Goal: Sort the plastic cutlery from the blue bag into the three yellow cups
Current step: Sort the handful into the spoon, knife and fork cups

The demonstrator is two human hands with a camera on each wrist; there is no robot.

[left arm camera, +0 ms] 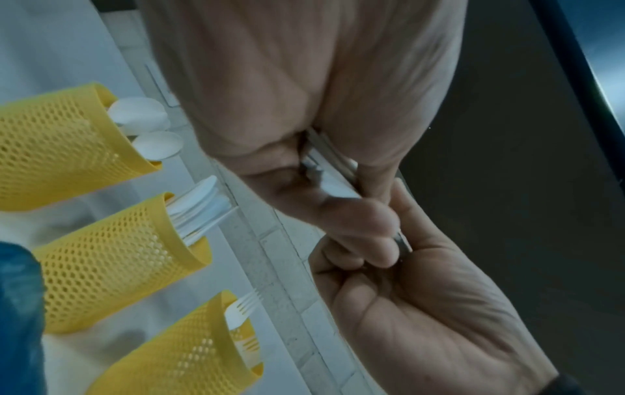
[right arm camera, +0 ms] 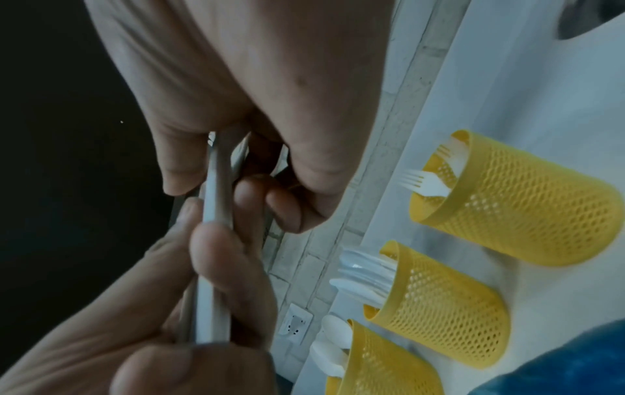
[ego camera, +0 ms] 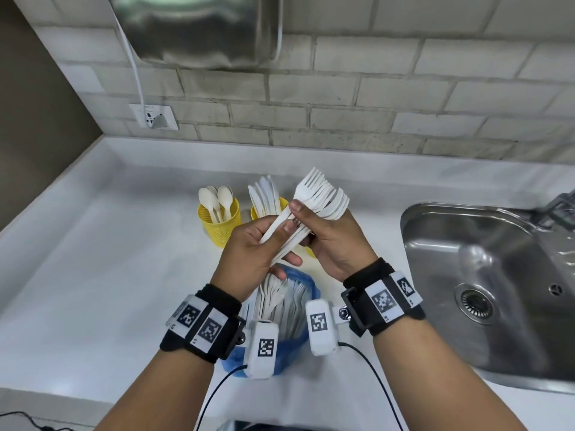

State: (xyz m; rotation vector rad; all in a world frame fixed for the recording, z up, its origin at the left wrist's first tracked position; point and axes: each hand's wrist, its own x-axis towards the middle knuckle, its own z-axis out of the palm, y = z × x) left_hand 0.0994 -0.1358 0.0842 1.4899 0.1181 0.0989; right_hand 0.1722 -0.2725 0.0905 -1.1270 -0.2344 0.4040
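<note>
Both hands hold one bundle of white plastic forks (ego camera: pixel 322 195) above the counter, tines pointing up and away. My left hand (ego camera: pixel 273 247) grips the handles (right arm camera: pixel 213 267) low down; my right hand (ego camera: pixel 314 225) pinches them just under the tines. Below the hands stands the open blue bag (ego camera: pixel 306 286) with more white cutlery inside. Behind are three yellow mesh cups: one with spoons (ego camera: pixel 221 223), one with knives (ego camera: pixel 256 211), and one with a few forks (left arm camera: pixel 182 355), which the hands mostly hide in the head view.
A steel sink (ego camera: pixel 485 275) is sunk into the white counter (ego camera: pixel 109 275) on the right. A wall socket (ego camera: pixel 154 116) with a white cord sits at the back left, under a steel dispenser (ego camera: pixel 199 29). The brick wall stands close behind the cups.
</note>
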